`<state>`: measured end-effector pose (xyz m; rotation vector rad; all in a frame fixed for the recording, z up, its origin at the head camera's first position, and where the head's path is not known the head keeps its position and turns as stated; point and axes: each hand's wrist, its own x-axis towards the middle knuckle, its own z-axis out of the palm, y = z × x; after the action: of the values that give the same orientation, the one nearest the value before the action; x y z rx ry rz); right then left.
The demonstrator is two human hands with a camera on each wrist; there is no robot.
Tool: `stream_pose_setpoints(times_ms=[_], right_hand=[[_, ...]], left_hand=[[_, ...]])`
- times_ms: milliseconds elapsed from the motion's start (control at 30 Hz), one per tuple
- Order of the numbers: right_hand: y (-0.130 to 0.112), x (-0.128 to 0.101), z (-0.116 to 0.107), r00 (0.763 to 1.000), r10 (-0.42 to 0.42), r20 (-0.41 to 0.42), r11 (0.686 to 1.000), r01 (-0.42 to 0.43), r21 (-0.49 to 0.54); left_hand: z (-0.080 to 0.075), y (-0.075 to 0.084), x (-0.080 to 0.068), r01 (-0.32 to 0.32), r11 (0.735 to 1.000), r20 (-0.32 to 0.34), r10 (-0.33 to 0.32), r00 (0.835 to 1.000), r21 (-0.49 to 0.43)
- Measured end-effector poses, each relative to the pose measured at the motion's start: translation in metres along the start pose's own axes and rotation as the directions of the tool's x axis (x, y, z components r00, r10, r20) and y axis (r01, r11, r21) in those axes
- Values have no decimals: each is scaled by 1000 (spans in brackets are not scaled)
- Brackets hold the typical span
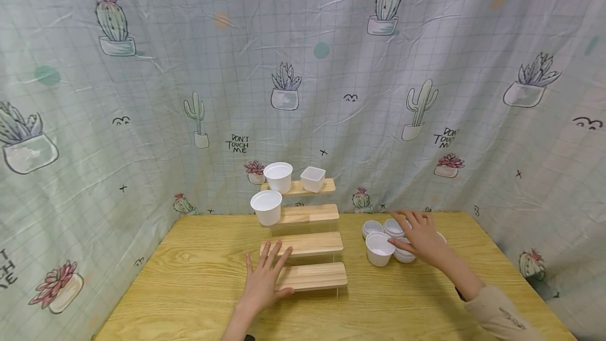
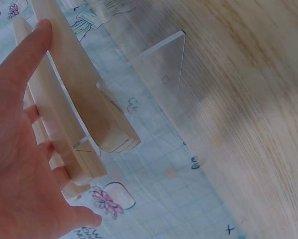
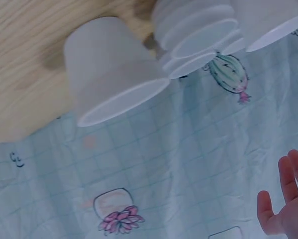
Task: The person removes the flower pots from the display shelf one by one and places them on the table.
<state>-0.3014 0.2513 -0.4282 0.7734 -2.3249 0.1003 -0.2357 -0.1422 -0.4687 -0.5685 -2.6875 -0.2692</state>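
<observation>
A stepped wooden shelf (image 1: 310,276) with clear side panels (image 2: 161,59) stands on the table. My left hand (image 1: 262,280) lies along its left end, fingers spread; in the left wrist view the thumb (image 2: 37,40) touches a plank. Two round white cups (image 1: 278,177) and a small square white cup (image 1: 313,179) sit on the upper steps, one round cup on the second step down. Over a group of white cups on the right, my right hand (image 1: 418,238) hovers with loosely bent fingers, holding nothing. The nearest of these is a round white cup (image 3: 114,69), apart from the hand.
Several low round white containers (image 1: 372,228) stand close together behind and beside the front cup, partly hidden by the right hand. The yellow wood-grain table (image 1: 189,272) ends at a cactus-print curtain (image 1: 322,136) behind and at both sides.
</observation>
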Motion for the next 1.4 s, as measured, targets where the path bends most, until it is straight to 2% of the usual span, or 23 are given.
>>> stream_pose_setpoints(times_ms=[200, 367, 667, 800, 933, 1200, 1400], right_hand=[[-13, 13, 0, 999, -32, -20, 999, 32, 11], [-20, 24, 0, 997, -64, -50, 998, 65, 14], [-36, 45, 2, 997, -76, -28, 996, 77, 37], [-44, 57, 3, 994, -104, -46, 994, 105, 24], [-51, 69, 3, 990, -132, -56, 991, 134, 20], [-62, 95, 7, 986, -150, -73, 986, 155, 69], [-65, 115, 11, 987, -127, -102, 989, 134, 67]], left_hand=[[-2, 0, 1, 16, 1000, 27, -16, 1000, 5], [-1, 0, 0, 2, 1000, 4, -2, 1000, -2], [-2, 1, 0, -11, 1000, -14, 11, 1000, -6], [-2, 1, 0, -13, 1000, -20, 13, 1000, 1], [-2, 1, 0, -2, 1000, 2, 2, 1000, -5], [-2, 1, 1, 21, 1000, 47, -22, 999, 10], [-1, 0, 1, 10, 1000, 27, -10, 1000, 18]])
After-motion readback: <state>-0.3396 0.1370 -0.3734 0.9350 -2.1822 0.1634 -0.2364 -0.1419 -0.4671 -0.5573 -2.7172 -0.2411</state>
